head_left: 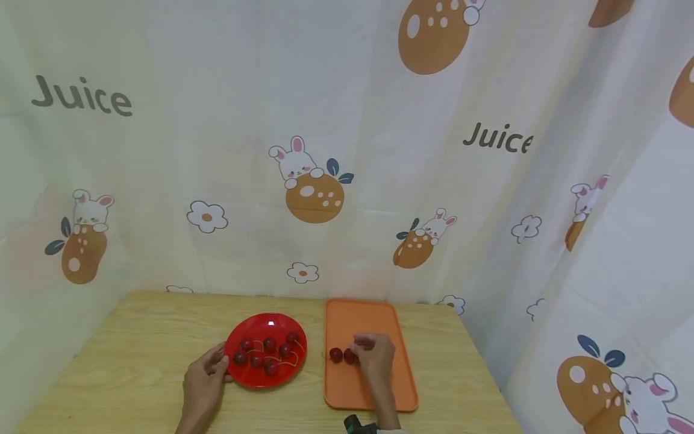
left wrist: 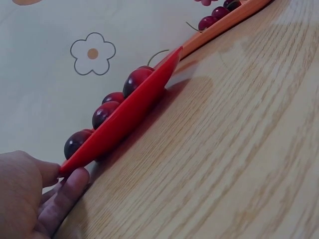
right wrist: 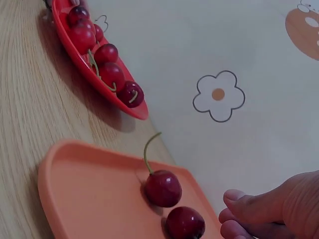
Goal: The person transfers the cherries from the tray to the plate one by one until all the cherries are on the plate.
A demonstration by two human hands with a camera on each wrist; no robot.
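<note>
My left hand grips the near-left rim of a red plate, thumb on top and fingers beneath, as the left wrist view shows. Several dark red cherries, some with green stems, lie on this plate. On an orange tray, a stemmed cherry sits next to another cherry. Just right of the pair is my right hand, its fingers bent loosely over the tray with nothing visible between thumb and fingertips. A third dark cherry beside them shows at the left wrist view's top edge.
Plate and tray stand side by side on a wooden table, a narrow strip of wood between them. A printed curtain hangs behind the table and along its sides. A dark device sits at my right wrist.
</note>
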